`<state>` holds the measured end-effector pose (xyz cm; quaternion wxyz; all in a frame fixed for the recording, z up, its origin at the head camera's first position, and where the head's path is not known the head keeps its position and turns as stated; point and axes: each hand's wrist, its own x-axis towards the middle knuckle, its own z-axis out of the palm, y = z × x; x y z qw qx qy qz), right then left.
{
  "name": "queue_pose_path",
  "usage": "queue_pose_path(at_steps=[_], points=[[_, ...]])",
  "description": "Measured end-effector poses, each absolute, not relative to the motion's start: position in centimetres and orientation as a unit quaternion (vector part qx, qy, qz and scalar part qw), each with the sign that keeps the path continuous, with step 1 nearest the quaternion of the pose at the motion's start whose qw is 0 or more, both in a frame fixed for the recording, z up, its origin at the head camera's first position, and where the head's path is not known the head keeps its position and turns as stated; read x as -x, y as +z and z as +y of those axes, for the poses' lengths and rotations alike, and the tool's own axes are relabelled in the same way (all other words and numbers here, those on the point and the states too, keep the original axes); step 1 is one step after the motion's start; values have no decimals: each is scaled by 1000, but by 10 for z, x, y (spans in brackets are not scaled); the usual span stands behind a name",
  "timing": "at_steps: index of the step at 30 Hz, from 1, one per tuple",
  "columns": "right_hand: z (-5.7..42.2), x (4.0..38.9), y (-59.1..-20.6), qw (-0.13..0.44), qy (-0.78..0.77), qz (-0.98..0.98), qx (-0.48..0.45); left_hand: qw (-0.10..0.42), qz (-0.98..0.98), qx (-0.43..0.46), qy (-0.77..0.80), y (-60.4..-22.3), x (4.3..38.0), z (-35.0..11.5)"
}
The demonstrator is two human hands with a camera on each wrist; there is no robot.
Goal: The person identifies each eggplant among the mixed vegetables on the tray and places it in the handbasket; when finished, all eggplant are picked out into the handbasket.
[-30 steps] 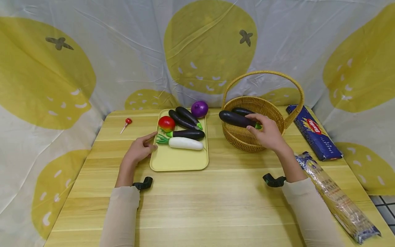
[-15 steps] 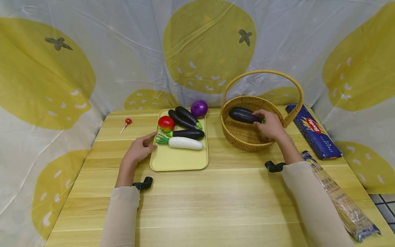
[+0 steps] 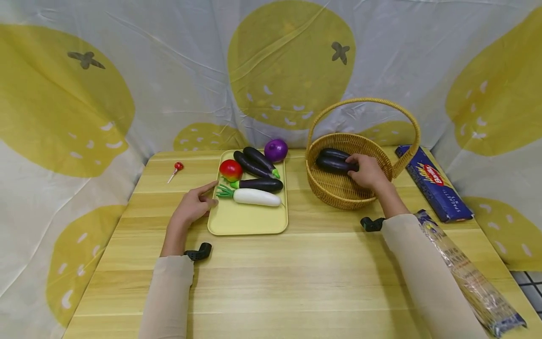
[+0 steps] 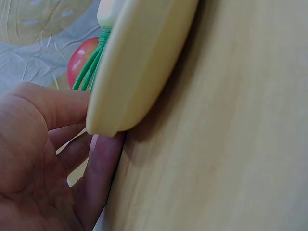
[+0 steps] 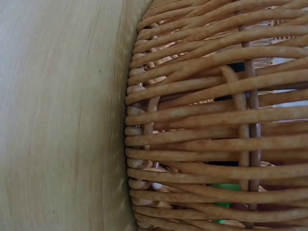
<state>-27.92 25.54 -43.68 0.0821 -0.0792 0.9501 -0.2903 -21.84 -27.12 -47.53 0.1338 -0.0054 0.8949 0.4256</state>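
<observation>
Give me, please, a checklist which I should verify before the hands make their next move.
1. Both basket eggplants within the rim of the basket: ok; the nearer eggplant lies alongside the farther eggplant.
2. Right hand free: not ok; its fingers hold the nearer eggplant's right end.
3. Nearer eggplant resting on the basket's floor: cannot tell; its underside is hidden.
4. Basket handle upright: ok.
5. Left hand at the left edge of the tray: ok, touching it.
6. Purple vegetable fully inside the tray: cannot tell; it covers the far right corner.
</observation>
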Motion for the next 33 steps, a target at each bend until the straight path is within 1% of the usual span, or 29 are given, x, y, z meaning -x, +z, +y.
queue_pose_path(at_steps=[7,13,18,25,33], points=[[256,277,-434,78,-289,951,80,131,895,8,427,-475,219,-271],[257,270,-432,51,-301,948,84,129,897,7,422,-476,219,-271],[254,256,-427,30,-330,940,86,124,897,4,424,-477,218,-271],[238,236,-421,-19,-361,926,108,121,892,10,435,-477,218,-271],[210,220,-415,-41,-400,904,145,102,903,3,418,-475,221,-270]])
